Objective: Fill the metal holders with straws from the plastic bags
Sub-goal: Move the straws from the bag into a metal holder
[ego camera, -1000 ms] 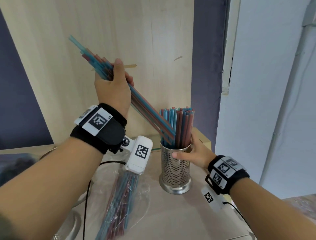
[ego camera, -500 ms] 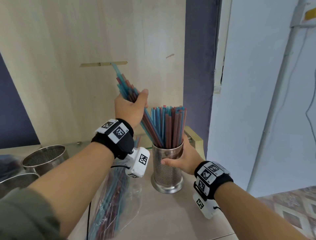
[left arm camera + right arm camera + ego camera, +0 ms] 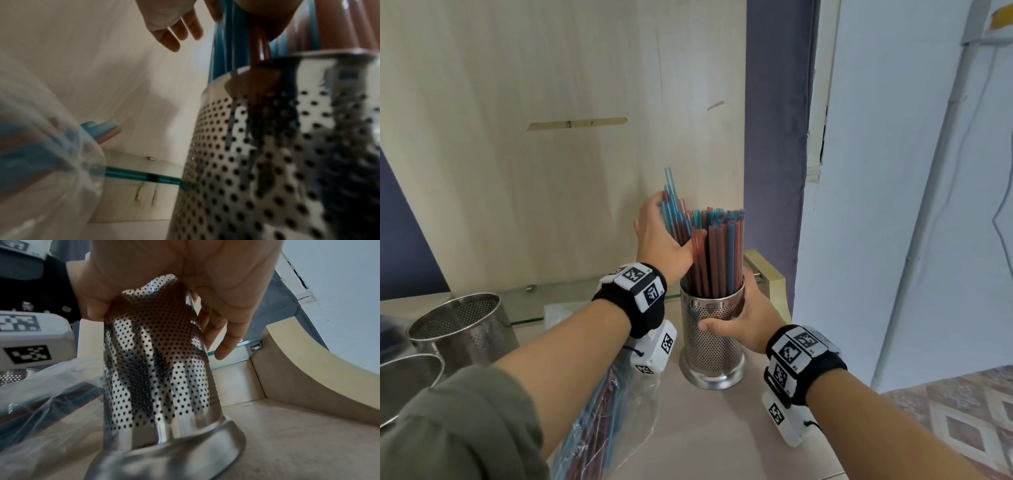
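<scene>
Pale wooden back panel (image 3: pixel 517 137) behind everything, blue-grey wall strip (image 3: pixel 777 137) to its right. Beige surface (image 3: pixel 722 438) carries the lot. Clear plastic bag of blue and red straws (image 3: pixel 599 421) lies flat on the surface at lower left, passing under the left forearm — bag end also shows blurred in the left wrist view (image 3: pixel 47 146). Two empty perforated metal holders at far left: one upright (image 3: pixel 462 325), the second (image 3: pixel 407 380) nearer the camera and cut by the frame edge. Tall perforated stainless-steel holder with a flared base (image 3: pixel 711 339) stands upright on the surface, just right of the bag, packed with a standing bunch of blue and red straws (image 3: pixel 722 253). Right hand (image 3: pixel 748 325) wraps the holder's upper wall from the right — thumb across the front, fingers (image 3: pixel 224 344) curled round the back, per the right wrist view. Left hand (image 3: pixel 661 240) at the holder's left above the rim, fingers and thumb curled round a smaller bundle of blue and red straws (image 3: pixel 674 212); the bundle leans slightly left, lower ends inside the holder, tips a bit higher than the rest. One blue straw (image 3: pixel 668 180) sticks up highest of all.
</scene>
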`<state>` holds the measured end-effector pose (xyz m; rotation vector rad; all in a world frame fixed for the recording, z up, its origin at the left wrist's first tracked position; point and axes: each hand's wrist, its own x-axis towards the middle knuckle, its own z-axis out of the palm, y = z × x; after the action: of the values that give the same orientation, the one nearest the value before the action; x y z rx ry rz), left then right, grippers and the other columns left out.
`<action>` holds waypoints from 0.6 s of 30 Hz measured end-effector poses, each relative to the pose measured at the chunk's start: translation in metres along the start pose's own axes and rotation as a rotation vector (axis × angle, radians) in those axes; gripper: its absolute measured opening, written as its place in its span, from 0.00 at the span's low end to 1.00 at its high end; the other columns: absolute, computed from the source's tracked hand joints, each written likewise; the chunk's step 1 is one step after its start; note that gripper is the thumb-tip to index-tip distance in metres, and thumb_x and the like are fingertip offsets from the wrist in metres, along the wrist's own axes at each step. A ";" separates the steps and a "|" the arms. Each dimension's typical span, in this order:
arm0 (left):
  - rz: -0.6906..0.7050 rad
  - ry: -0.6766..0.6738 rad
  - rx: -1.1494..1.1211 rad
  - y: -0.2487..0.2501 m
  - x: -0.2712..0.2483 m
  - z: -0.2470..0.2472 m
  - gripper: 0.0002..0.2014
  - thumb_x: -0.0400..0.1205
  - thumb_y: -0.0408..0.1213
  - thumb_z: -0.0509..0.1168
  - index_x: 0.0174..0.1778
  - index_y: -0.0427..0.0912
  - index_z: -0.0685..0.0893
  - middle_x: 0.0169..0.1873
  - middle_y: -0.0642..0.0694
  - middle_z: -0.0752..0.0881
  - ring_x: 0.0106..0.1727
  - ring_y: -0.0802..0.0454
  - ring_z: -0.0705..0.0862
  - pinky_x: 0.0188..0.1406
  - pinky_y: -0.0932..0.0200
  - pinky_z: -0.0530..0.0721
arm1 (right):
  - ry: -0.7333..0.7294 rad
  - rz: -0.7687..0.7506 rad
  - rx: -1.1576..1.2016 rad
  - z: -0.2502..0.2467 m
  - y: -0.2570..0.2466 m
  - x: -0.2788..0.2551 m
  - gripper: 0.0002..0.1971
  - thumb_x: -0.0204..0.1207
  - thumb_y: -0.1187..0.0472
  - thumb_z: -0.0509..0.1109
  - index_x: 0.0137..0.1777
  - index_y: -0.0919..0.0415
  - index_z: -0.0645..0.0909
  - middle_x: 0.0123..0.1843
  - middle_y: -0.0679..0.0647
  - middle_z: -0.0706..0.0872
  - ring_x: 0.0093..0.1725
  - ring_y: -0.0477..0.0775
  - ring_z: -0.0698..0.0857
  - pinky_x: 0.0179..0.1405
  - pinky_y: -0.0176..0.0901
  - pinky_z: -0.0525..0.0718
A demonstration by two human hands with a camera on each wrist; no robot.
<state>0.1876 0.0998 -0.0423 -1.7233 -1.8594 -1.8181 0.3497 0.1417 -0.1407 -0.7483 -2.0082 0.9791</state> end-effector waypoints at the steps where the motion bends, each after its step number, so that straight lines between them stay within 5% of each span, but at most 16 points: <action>1: 0.012 0.013 -0.074 -0.001 0.002 -0.001 0.49 0.65 0.42 0.80 0.78 0.59 0.59 0.72 0.50 0.67 0.73 0.49 0.70 0.73 0.44 0.74 | 0.000 -0.001 0.003 0.000 0.000 0.000 0.57 0.51 0.43 0.88 0.78 0.45 0.60 0.65 0.40 0.83 0.65 0.40 0.82 0.69 0.48 0.82; 3: 0.074 0.013 -0.087 0.000 0.009 -0.005 0.63 0.57 0.46 0.82 0.80 0.67 0.44 0.79 0.55 0.58 0.80 0.48 0.63 0.76 0.40 0.71 | 0.003 0.000 0.014 -0.001 0.001 -0.001 0.56 0.51 0.43 0.89 0.78 0.45 0.60 0.65 0.40 0.83 0.65 0.40 0.82 0.69 0.47 0.81; 5: 0.195 -0.023 0.142 0.005 0.019 -0.012 0.68 0.58 0.48 0.83 0.84 0.57 0.40 0.83 0.53 0.50 0.84 0.46 0.52 0.82 0.42 0.58 | -0.001 0.003 0.015 -0.001 0.001 -0.001 0.56 0.50 0.43 0.89 0.77 0.44 0.61 0.64 0.40 0.83 0.65 0.40 0.82 0.69 0.49 0.82; 7: 0.301 -0.108 0.342 0.014 0.027 -0.023 0.62 0.62 0.48 0.82 0.85 0.48 0.46 0.85 0.47 0.51 0.85 0.47 0.48 0.83 0.46 0.51 | -0.002 0.004 0.014 -0.001 0.001 -0.001 0.56 0.49 0.41 0.88 0.77 0.43 0.61 0.64 0.40 0.83 0.65 0.41 0.82 0.69 0.51 0.82; 11: 0.403 -0.273 0.341 0.012 0.023 -0.035 0.35 0.71 0.46 0.77 0.75 0.46 0.75 0.75 0.48 0.75 0.81 0.52 0.64 0.81 0.49 0.62 | 0.011 -0.001 0.028 -0.001 -0.001 -0.002 0.53 0.49 0.43 0.88 0.73 0.41 0.62 0.64 0.40 0.84 0.65 0.39 0.82 0.70 0.49 0.81; 15: 0.368 -0.223 0.277 0.002 0.010 -0.052 0.31 0.78 0.47 0.68 0.78 0.48 0.71 0.76 0.50 0.73 0.80 0.55 0.66 0.80 0.54 0.62 | 0.006 0.000 0.027 -0.001 -0.002 -0.002 0.52 0.49 0.42 0.88 0.73 0.41 0.63 0.64 0.41 0.84 0.65 0.40 0.82 0.70 0.50 0.81; 18: 0.203 -0.076 0.134 -0.006 -0.004 -0.073 0.27 0.80 0.52 0.62 0.76 0.51 0.73 0.71 0.58 0.75 0.72 0.60 0.72 0.74 0.53 0.70 | 0.004 0.006 0.013 -0.001 -0.004 -0.003 0.51 0.48 0.40 0.88 0.71 0.39 0.63 0.63 0.40 0.84 0.64 0.39 0.82 0.69 0.51 0.81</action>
<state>0.1387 0.0472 -0.0256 -1.8788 -1.7139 -1.5400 0.3512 0.1380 -0.1380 -0.7495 -1.9955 0.9925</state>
